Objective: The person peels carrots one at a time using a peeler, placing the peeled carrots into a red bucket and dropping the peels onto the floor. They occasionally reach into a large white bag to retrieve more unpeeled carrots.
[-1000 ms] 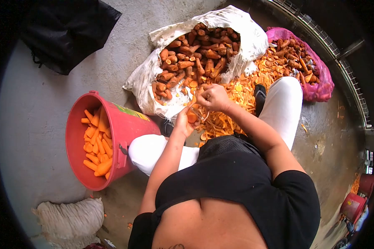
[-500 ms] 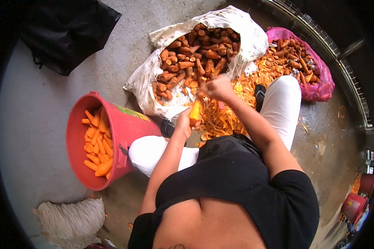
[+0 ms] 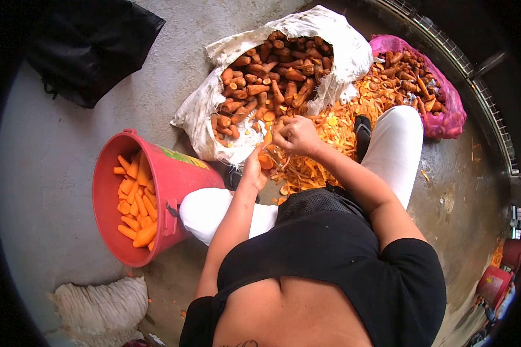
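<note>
My left hand [image 3: 253, 172] is wrapped round a carrot [image 3: 265, 161], whose orange cut end faces me. Close beside it, my right hand [image 3: 298, 136] is closed near the carrot's far part; whatever tool it may hold is hidden by the fingers. Below both hands lies a heap of orange peelings [image 3: 307, 172]. Just beyond them a white woven sack [image 3: 353, 52] lies open, full of unpeeled carrots [image 3: 257, 89]. To the left, a red bucket [image 3: 176, 179] leans towards me with peeled carrots [image 3: 139, 205] inside.
A pink mesh sack [image 3: 454, 115] of carrot pieces stands at the far right. A black bag [image 3: 95, 49] lies on the floor at upper left, and a pale crumpled sack [image 3: 101, 306] at lower left. Red containers [image 3: 495, 286] show at the right edge.
My right hand has come down slightly nearer to me. The carrot in my left hand has turned, so its cut end now shows instead of its long yellow-orange side.
</note>
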Demonstrator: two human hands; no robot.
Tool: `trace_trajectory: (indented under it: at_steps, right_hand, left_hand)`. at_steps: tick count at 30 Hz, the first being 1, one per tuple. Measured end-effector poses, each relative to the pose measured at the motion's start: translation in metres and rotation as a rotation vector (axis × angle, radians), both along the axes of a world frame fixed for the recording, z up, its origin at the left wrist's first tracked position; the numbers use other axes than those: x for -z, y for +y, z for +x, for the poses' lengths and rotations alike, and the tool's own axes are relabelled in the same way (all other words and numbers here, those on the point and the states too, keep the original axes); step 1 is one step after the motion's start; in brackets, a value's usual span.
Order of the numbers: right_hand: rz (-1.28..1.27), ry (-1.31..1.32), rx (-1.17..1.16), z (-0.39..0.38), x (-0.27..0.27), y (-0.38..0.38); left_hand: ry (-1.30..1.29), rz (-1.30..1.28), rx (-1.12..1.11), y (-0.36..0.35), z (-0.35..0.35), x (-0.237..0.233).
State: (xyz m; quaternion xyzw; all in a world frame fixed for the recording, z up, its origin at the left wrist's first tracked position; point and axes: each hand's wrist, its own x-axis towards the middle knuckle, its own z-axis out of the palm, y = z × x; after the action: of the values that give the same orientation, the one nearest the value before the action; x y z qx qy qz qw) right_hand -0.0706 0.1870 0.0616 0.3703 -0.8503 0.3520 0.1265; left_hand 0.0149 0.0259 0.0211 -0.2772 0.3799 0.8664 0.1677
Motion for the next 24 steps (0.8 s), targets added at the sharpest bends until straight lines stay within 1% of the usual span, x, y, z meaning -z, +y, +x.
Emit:
trace_trajectory:
  at_steps: [1, 2, 7, 10, 14, 16, 19, 20, 22, 23, 24]
  right_hand:
    - [0.000, -0.001, -0.032, 0.001, 0.000, -0.001]
    - [-0.075, 0.029, -0.040, 0.002, -0.001, -0.003]
    - [-0.035, 0.054, -0.073, -0.001, 0.003, -0.005]
    - [-0.046, 0.062, -0.091, 0.000, -0.002, -0.006]
    - [-0.036, 0.051, -0.100, 0.001, -0.003, -0.007]
    - [-0.006, 0.027, -0.102, 0.002, -0.002, -0.007]
    - [0.017, 0.033, -0.106, 0.001, -0.001, -0.006]
    - [0.020, 0.042, -0.108, 0.001, 0.000, -0.006]
    - [0.063, 0.014, -0.016, -0.010, 0.007, 0.000]
    - [0.083, 0.000, 0.030, -0.017, 0.011, 0.004]
    - [0.090, 0.013, 0.096, -0.024, 0.016, 0.009]
  left_hand:
    - [-0.007, 0.002, -0.009, 0.001, -0.001, 0.001]
    - [-0.007, -0.005, -0.003, 0.001, 0.000, 0.002]
    - [0.002, -0.018, -0.014, 0.006, 0.004, -0.012]
    - [0.042, -0.004, 0.046, 0.000, 0.007, -0.007]
    - [0.071, 0.036, 0.027, -0.002, 0.008, -0.001]
    - [0.039, 0.038, -0.009, 0.004, 0.008, -0.014]
    - [-0.003, -0.038, -0.018, 0.010, 0.008, -0.027]
    - [0.043, -0.017, 0.042, 0.006, 0.009, -0.018]
    - [0.137, 0.025, 0.165, -0.004, 0.012, -0.006]
    - [0.131, 0.049, 0.178, -0.004, 0.015, 0.001]
    - [0.127, 0.072, 0.193, 0.002, 0.016, -0.008]
